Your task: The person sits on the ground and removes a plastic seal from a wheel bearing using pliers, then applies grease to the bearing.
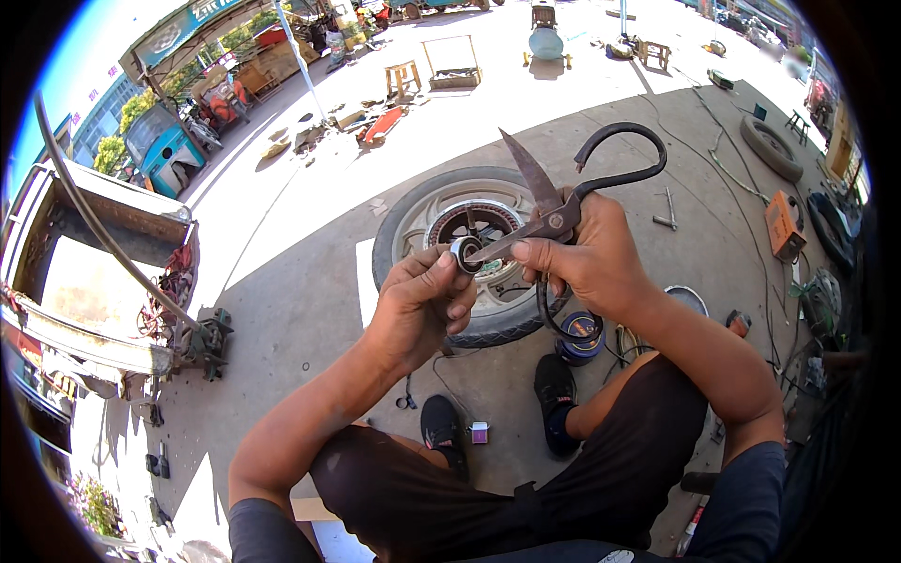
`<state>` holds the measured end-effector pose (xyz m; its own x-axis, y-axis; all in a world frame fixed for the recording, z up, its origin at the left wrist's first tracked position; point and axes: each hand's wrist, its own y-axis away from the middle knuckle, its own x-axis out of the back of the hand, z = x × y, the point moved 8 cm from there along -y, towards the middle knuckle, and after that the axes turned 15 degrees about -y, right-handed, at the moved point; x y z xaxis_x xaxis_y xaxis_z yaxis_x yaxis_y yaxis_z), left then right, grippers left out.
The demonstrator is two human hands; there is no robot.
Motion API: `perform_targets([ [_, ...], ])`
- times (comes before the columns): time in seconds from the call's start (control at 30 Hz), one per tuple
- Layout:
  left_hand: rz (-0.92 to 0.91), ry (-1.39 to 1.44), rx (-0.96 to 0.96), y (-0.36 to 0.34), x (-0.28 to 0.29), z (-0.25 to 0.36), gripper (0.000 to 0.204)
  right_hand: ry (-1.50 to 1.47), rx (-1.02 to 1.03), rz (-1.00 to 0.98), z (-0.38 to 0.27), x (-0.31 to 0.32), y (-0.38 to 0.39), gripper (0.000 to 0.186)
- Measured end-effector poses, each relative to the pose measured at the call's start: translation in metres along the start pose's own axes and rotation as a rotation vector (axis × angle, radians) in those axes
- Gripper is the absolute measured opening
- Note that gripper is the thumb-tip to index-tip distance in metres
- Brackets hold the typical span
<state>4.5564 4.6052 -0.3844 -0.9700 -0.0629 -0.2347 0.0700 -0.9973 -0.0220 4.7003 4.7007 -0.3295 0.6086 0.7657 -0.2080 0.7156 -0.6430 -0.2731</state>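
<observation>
My left hand (419, 296) pinches a small ring-shaped bearing (465, 253) with a dark seal. My right hand (591, 263) grips large metal shears (563, 221) with dark looped handles, their blades spread, one pointing up and the lower one with its tip at the bearing's face. Behind both hands a motorcycle-type wheel (399, 225) lies flat on the ground, with copper-coloured windings around its open hub. A dark blue tub (577, 347) sits below my right hand, partly behind the shears' lower handle.
A cart frame (28, 230) stands at the left. An orange machine (786, 228), cables, a loose tyre (771, 145) and a T-handled tool (666, 221) lie at the right. A small purple box (480, 432) is near my shoes. Stools and scattered parts are farther back in sunlight.
</observation>
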Motion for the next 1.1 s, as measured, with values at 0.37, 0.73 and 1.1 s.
perform_targets([
  [0.37, -0.061, 0.052, 0.001, -0.002, -0.005, 0.0, 0.037, -0.199, -0.141, -0.029, 0.026, 0.003, -0.01, 0.021],
  [0.73, -0.075, 0.09, -0.005, -0.005, -0.007, -0.002, 0.035, -0.4, -0.311, -0.019, 0.053, 0.0, -0.013, 0.023],
  [1.1, -0.094, 0.137, 0.011, -0.004, -0.008, -0.001, 0.032, -0.394, -0.276, -0.012, 0.046, 0.003, -0.014, 0.023],
])
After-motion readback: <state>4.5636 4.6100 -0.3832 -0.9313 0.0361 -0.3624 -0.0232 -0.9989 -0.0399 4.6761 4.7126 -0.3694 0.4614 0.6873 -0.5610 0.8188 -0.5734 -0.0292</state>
